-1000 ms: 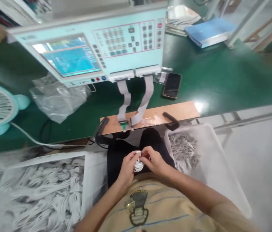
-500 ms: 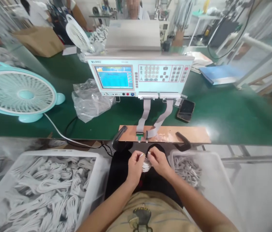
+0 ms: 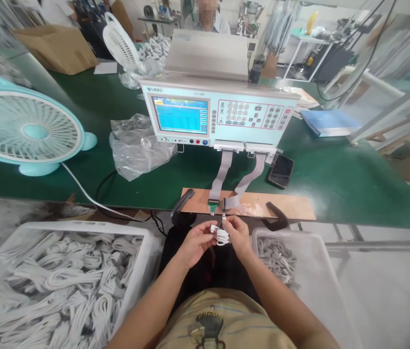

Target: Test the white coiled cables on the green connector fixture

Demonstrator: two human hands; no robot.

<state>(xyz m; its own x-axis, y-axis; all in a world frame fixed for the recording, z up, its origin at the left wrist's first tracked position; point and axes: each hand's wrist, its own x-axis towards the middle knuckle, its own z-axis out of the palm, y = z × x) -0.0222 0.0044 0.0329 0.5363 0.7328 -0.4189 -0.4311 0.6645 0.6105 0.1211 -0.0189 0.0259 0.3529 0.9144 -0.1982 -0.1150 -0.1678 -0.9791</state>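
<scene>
A coiled white cable (image 3: 222,237) is between my two hands, just below the table edge. My left hand (image 3: 198,240) has its fingers closed round the coil's left side, near a white plug. My right hand (image 3: 239,236) pinches the cable's other end, right at the right-hand connector (image 3: 224,206) on the wooden board (image 3: 255,203). Whether that end is seated in the connector is too small to tell. A small green circuit board (image 3: 212,207) sits to the left. Grey ribbon cables (image 3: 221,178) run from both up to the tester (image 3: 219,114).
Black clamps (image 3: 183,206) hold the board at both ends. Bins of coiled cables stand at the left (image 3: 81,276) and right (image 3: 279,257). A fan (image 3: 33,128), plastic bag (image 3: 141,150), phone (image 3: 281,170) and blue folder (image 3: 330,122) lie on the table. A person (image 3: 206,19) sits behind the tester.
Both hands have moved up towards the board with the coil. My right hand has reached the right-hand connector; my left hand's fingers have spread a little. The camera view has shifted slightly.
</scene>
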